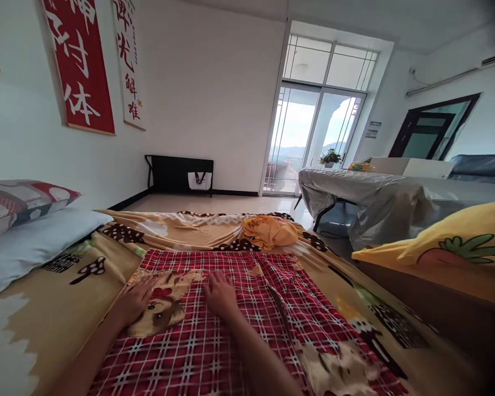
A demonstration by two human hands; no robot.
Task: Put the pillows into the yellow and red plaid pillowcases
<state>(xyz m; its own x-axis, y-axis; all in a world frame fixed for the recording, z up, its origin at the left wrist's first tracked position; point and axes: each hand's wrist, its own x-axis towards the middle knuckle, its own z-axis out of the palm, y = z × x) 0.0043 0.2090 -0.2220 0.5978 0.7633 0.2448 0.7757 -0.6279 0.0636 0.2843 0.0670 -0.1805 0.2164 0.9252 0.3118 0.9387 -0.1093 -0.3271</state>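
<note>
A red plaid cloth (181,352) with printed animal faces is spread out over a tan patterned blanket (198,228) on the bed. My left hand (137,300) lies flat on the cloth's left part, beside one printed face, with its fingers stretched out. Near the middle of the cloth rests my right hand (220,294), palm down and fingers extended. Neither hand grips anything. A raised fold runs down the cloth's right part. Just beyond the far edge sits a crumpled yellow-orange cloth bundle (272,231).
On the left, a patterned pillow (25,201) is stacked on a white pillow (45,242). At right, a yellow cushion (449,236) with a carrot print lies close to the bed. Farther back stand a plastic-covered table (355,184) and a black folded panel (169,170) against the wall.
</note>
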